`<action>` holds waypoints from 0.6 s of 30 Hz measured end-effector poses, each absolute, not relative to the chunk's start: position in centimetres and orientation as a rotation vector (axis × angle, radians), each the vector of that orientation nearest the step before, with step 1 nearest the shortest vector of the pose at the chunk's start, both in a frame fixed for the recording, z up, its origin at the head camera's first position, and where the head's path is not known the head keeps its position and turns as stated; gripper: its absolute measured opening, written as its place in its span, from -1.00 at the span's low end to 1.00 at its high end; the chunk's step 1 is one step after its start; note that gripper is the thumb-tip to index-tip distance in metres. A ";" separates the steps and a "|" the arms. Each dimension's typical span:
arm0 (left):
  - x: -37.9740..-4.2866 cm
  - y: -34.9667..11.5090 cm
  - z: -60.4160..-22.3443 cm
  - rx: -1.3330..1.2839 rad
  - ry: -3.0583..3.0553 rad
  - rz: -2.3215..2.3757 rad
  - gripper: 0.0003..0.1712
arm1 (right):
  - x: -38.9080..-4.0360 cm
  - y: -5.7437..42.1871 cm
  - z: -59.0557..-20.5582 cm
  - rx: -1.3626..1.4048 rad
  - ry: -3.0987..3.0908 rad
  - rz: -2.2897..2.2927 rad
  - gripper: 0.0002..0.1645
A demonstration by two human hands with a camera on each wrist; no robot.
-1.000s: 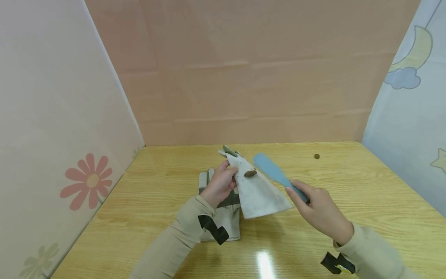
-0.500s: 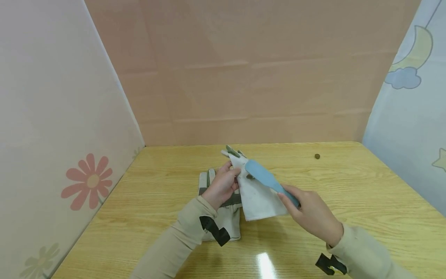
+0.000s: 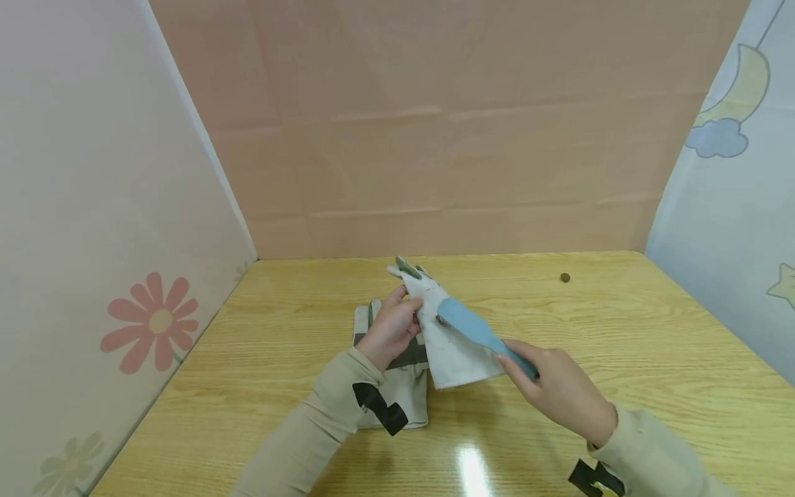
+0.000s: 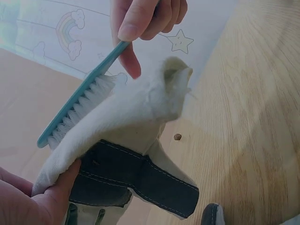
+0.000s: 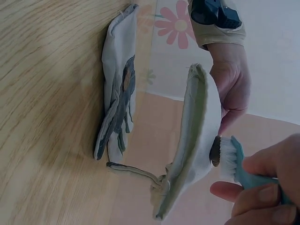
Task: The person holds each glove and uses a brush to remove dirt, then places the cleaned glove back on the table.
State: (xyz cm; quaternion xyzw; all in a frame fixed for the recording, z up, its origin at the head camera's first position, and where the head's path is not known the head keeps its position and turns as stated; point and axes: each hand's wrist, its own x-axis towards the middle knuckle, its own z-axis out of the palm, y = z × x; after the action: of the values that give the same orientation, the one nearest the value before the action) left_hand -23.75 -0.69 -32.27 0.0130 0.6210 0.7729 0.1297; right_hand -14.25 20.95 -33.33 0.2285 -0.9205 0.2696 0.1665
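Note:
My left hand [image 3: 391, 328] pinches a white work glove [image 3: 462, 359] with dark patches, holding it up above the table. In my right hand [image 3: 559, 386] is a light blue brush [image 3: 472, 323], gripped by its handle. White bristles [image 5: 228, 159] face the glove in the right wrist view, close against a dark brown lump [image 5: 215, 151] on the cloth. From the head view, the brush's back covers most of that lump. A second work glove [image 3: 410, 404] lies on the table beneath my left hand; a brown patch [image 5: 126, 78] shows on it in the right wrist view.
A small brown lump [image 3: 564, 277] sits at the far right of the wooden table [image 3: 298, 297]. A pinkish-brown panel [image 3: 447, 138] rises behind the table. Pale printed walls [image 3: 143, 172] stand at both sides.
The brush has moved left over the held glove and now hides most of the lump, then slid slightly down. My left hand has stayed nearly in place with the glove.

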 end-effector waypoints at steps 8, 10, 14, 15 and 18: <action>-23.6 -0.4 -32.5 0.070 1.785 2.241 -0.55 | -14.4 20.9 -32.7 0.641 -2.610 0.829 -0.78; -23.5 -0.2 -32.7 0.082 1.779 2.227 -0.57 | -14.6 20.8 -32.4 0.626 -2.620 0.854 -0.78; -23.4 0.1 -32.9 0.082 1.769 2.206 -0.59 | -14.9 20.6 -32.1 0.604 -2.611 0.882 -0.74; -23.4 0.1 -32.9 0.077 1.768 2.208 -0.59 | -15.0 20.6 -32.0 0.597 -2.608 0.885 -0.75; -23.3 0.1 -32.9 0.065 1.767 2.215 -0.60 | -14.9 20.6 -32.0 0.608 -2.592 0.882 -0.75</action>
State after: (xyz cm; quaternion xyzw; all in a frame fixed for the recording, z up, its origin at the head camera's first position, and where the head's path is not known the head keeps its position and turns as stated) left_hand -23.33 0.14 -32.89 0.0228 0.6162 0.7722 0.1530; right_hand -14.93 20.59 -32.00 0.2137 -0.9110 0.3101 0.1678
